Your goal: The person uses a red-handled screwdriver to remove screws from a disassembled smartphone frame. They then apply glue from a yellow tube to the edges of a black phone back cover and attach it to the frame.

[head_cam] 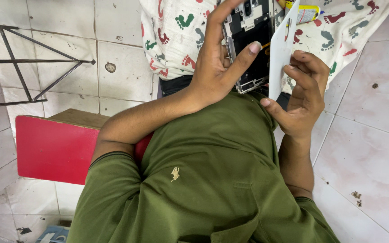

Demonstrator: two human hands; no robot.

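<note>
White back cover [281, 49] pinched in right fingers [303, 67], left fingers [230, 54] gripping opened phone [250, 45], footprint-patterned cloth [176, 36] behind.

Head camera looks steeply down, close to hands [257, 72].

Olive-green short-sleeved polo shirt [203, 180] with small tan embroidered chest emblem [175, 173].

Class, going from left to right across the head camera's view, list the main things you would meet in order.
Black metal frame → red board → left hand → opened phone → white flat panel → right hand.
</note>
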